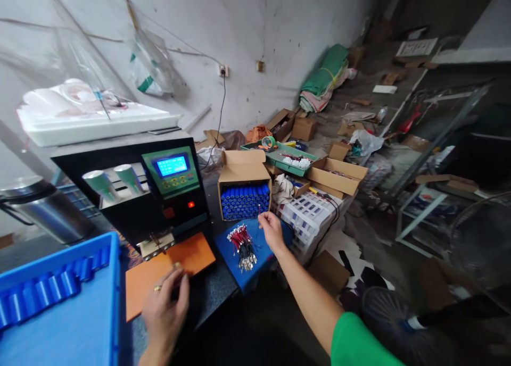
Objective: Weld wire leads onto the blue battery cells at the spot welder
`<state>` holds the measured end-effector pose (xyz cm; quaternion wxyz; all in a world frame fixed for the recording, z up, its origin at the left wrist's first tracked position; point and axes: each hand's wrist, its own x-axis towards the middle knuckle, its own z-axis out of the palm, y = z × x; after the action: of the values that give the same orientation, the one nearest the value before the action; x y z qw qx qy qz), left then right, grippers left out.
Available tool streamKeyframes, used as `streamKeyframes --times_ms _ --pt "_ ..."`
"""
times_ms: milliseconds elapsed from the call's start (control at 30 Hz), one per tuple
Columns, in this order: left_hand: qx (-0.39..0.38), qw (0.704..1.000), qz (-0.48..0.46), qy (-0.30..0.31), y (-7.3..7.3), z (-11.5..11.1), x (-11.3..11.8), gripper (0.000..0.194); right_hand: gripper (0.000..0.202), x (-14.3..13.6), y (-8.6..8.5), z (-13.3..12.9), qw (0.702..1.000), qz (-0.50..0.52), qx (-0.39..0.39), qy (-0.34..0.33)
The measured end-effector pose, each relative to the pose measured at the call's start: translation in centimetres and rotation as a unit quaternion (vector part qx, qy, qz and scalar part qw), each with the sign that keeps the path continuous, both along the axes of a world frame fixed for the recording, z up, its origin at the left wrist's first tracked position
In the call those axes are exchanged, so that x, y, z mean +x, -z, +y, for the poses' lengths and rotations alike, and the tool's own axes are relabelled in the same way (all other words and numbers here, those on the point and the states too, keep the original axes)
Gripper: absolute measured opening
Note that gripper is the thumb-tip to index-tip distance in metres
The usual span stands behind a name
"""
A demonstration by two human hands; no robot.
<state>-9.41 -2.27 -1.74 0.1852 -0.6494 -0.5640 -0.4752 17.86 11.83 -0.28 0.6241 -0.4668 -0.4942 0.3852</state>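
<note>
In the head view, a green short sleeve [359, 342] lies nearest the camera at the lower right, and the person's right hand [272, 230] reaches forward from it, thumb and fingertips pinched on a thin wire lead with a pale tip [259, 208]. Just beside that hand, a loose bundle of red and black wire leads with white connectors [243, 246] lies on a blue flat sheet [261, 260]. The person's left hand [166, 302], a gold-coloured ring on one finger, is half curled over an orange rectangular board [199, 251]; whether its blurred fingertips hold anything cannot be told. Behind that board stands a black box-shaped machine with a green control panel [187, 184] and a lit blue screen [171, 165]. To the left, a blue plastic tray [59, 337] carries a row of blue cylinders [48, 294]. Beyond the bundle, an upright-flapped brown cardboard box [245, 170] holds stacked blue cylindrical cells [245, 200], near a white slotted plastic crate [305, 217].
</note>
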Motion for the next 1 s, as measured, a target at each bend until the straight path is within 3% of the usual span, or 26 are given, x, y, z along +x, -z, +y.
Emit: streamKeyframes --times_ms 133,233,367,433,567,733,867,1000 --pt "-0.071 0.979 -0.175 0.077 -1.8 -2.2 5.3 0.021 0.023 -3.8 -1.4 -4.0 0.997 0.028 0.012 -0.064" --pt "-0.146 0.934 -0.305 0.11 -1.9 -3.3 8.1 0.029 0.022 -7.5 -1.3 -7.7 0.987 0.064 -0.011 -0.144" --pt "-0.181 0.858 -0.469 0.104 -0.7 -4.9 7.6 0.032 0.019 -11.1 -0.6 -11.8 0.974 0.093 -0.043 -0.203" --pt "-0.169 0.842 -0.507 0.075 -0.1 -6.2 6.4 0.034 0.018 -12.2 -0.3 -13.2 0.967 0.114 -0.071 -0.218" --pt "-0.128 0.875 -0.466 0.026 0.5 -8.8 4.8 0.032 0.02 -13.7 0.3 -15.1 0.943 0.169 -0.14 -0.25" --pt "-0.091 0.928 -0.361 0.009 0.3 -10.2 4.9 0.02 0.023 -15.1 0.4 -17.3 0.916 0.23 -0.177 -0.277" --pt "-0.092 0.923 -0.373 0.001 -0.2 -10.5 5.2 0.019 0.021 -15.7 0.6 -18.7 0.922 0.214 -0.168 -0.276" --pt "-0.136 0.899 -0.416 0.008 -0.5 -10.9 4.8 0.024 0.022 -15.6 0.7 -18.9 0.926 0.191 -0.162 -0.284"
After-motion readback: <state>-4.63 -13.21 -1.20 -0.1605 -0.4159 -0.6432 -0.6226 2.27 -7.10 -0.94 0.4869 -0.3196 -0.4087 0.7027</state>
